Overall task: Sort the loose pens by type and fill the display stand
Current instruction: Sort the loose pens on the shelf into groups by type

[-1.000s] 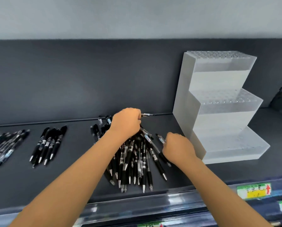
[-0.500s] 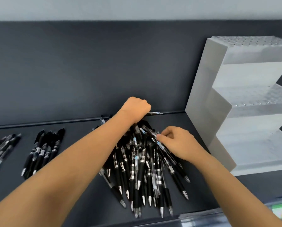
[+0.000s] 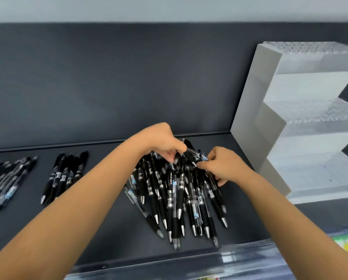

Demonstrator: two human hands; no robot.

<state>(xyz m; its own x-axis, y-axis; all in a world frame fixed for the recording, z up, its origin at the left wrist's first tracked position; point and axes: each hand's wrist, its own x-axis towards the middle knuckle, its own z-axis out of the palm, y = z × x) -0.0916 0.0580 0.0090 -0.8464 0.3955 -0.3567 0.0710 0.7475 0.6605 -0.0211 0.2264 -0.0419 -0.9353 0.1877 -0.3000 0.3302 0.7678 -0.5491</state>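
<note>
A big pile of loose black and clear pens (image 3: 177,195) lies mid-shelf, tips toward me. My left hand (image 3: 163,142) is at the pile's far end, its fingers pinched on pen ends there. My right hand (image 3: 223,166) is just to the right, fingers closed on a clear pen (image 3: 197,156) at the pile's top right. A small sorted group of black pens (image 3: 65,174) lies to the left, and a group of clear pens (image 3: 6,180) at the far left. The white three-step display stand (image 3: 302,126) is at the right, its holes empty.
The dark shelf (image 3: 108,229) has a dark back panel and a clear front lip (image 3: 239,257) with price labels at the lower right. Bare shelf surface lies between the pen groups and in front of the stand.
My left hand has come back from the far rail onto the pile's end. My right hand has moved up and closed on a clear pen. The camera has moved closer.
</note>
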